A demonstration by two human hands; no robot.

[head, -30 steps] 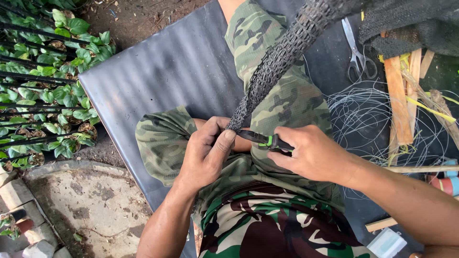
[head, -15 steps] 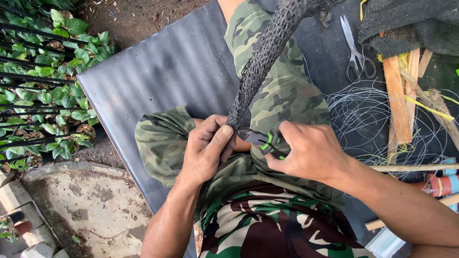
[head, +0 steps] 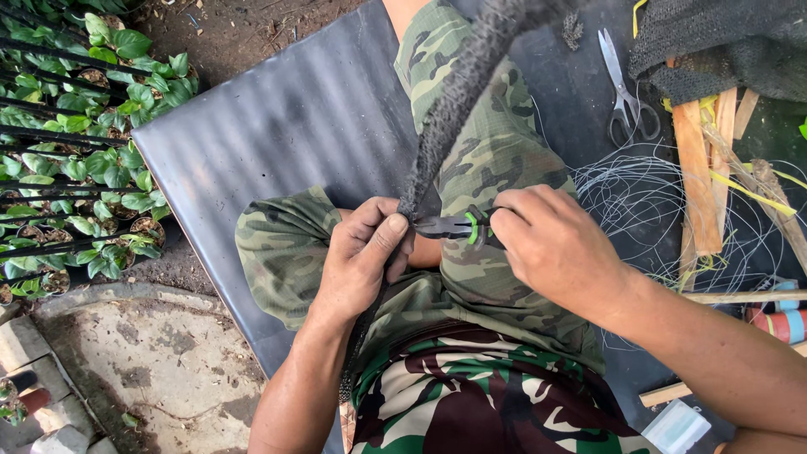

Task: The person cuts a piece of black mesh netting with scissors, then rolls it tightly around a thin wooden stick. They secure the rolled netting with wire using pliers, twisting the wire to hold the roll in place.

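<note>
A rolled strip of dark netting [head: 458,101] runs from the top of the view down over my camouflage-clad leg [head: 492,160] to my lap. My left hand [head: 361,256] pinches the netting's lower part between thumb and fingers. My right hand [head: 559,244] grips pliers with black and green handles [head: 458,225]; their jaws point left and meet the netting right at my left thumb. Whether the jaws bite wire or mesh is hidden by my fingers.
A dark corrugated sheet [head: 286,143] lies under my legs. Scissors [head: 626,92], loose thin wire [head: 639,197], wooden slats [head: 698,168] and more dark netting [head: 723,42] lie at the right. Potted green seedlings [head: 84,143] stand at the left, with a concrete slab [head: 143,361] below them.
The pliers' jaws have shifted left to the netting at my left thumb. My left hand has tightened its pinch. Both hands stay over my lap.
</note>
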